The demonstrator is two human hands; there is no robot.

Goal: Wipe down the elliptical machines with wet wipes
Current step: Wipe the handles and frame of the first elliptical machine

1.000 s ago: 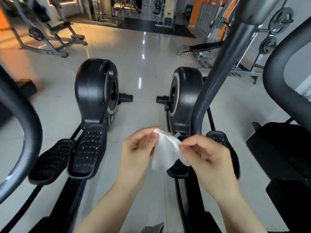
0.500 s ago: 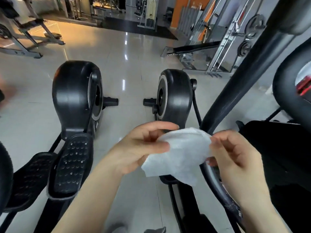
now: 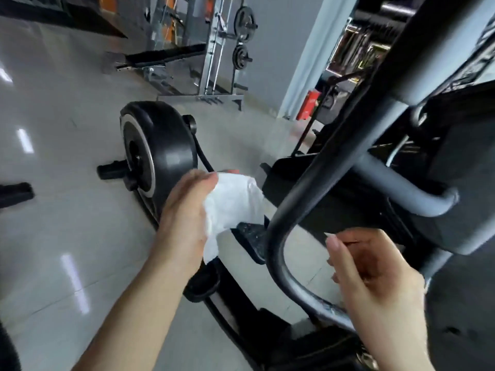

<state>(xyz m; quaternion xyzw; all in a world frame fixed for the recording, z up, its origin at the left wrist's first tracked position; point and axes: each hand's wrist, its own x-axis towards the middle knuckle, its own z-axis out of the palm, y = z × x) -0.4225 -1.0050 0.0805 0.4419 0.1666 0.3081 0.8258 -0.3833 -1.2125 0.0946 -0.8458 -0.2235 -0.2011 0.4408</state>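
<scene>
My left hand (image 3: pixel 184 218) holds a white wet wipe (image 3: pixel 233 204), spread out and hanging down from its fingers, in front of the elliptical's black flywheel housing (image 3: pixel 163 153). My right hand (image 3: pixel 375 279) is lower right with fingers loosely curled and nothing in it, just right of the curved dark handlebar (image 3: pixel 281 226) of the elliptical. The handlebar rises to a thick grey upright (image 3: pixel 417 57). A black foot pedal (image 3: pixel 251 236) shows below the wipe.
A second grey bar (image 3: pixel 407 191) sticks out right of the handlebar. Black machine housing (image 3: pixel 466 183) fills the right side. A weight bench and plate rack (image 3: pixel 214 57) stand at the back. Shiny tiled floor (image 3: pixel 59 183) lies to the left.
My right hand let go of the wipe and dropped to the right of the handlebar. My left hand keeps the wipe alone. The view swung right, and the left elliptical left the frame.
</scene>
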